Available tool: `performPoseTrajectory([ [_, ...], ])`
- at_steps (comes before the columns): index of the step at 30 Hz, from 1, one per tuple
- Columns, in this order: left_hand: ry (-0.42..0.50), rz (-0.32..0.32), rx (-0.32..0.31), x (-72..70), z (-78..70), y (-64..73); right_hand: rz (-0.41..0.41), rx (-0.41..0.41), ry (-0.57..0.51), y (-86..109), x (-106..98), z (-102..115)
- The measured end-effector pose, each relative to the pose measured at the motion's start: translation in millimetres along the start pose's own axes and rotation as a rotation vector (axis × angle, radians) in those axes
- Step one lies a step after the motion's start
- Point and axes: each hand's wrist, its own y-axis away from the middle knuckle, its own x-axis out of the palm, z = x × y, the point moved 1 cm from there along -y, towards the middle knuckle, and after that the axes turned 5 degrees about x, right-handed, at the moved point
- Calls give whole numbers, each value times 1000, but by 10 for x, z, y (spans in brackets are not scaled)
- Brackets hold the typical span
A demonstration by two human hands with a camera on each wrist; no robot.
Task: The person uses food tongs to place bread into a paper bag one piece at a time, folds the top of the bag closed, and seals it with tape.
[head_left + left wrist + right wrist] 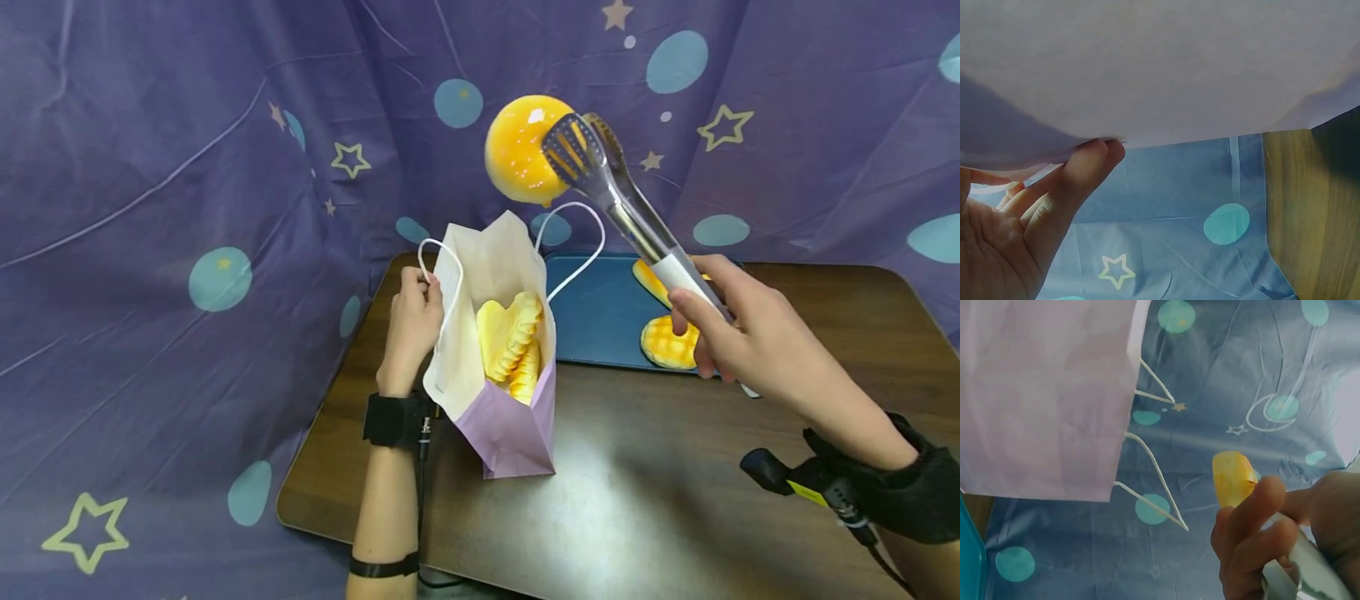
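My right hand (765, 333) grips a pair of metal tongs (637, 221) by the white handles. Between the slotted tips is a round, glossy yellow bun (519, 154), raised above and behind the bag's mouth. A lilac paper bag (517, 437) with white cord handles stands on the table, its top spread apart. Inside it lie toast-yellow bread pieces (495, 337), one with a ridged crust. At the bag's left rim my left hand (414, 325) pinches the paper beside a cord; the left wrist view shows thumb and fingers (1088, 165) at that edge.
Behind the bag on the brown table (630, 500) lies a dark blue tray (592, 325). It carries a round, grid-marked bread (669, 343) and a long bread (649, 281), partly behind the tongs. A purple patterned cloth (187, 167) hangs at the back and left.
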Motion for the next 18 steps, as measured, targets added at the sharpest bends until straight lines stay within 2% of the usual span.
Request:
performPoseTrajectory([
  [9, 3, 22, -14, 27, 18, 2, 39, -45, 67, 3, 194, -52],
  [18, 19, 17, -17, -21, 24, 11, 13, -125, 163, -25, 363, -48],
])
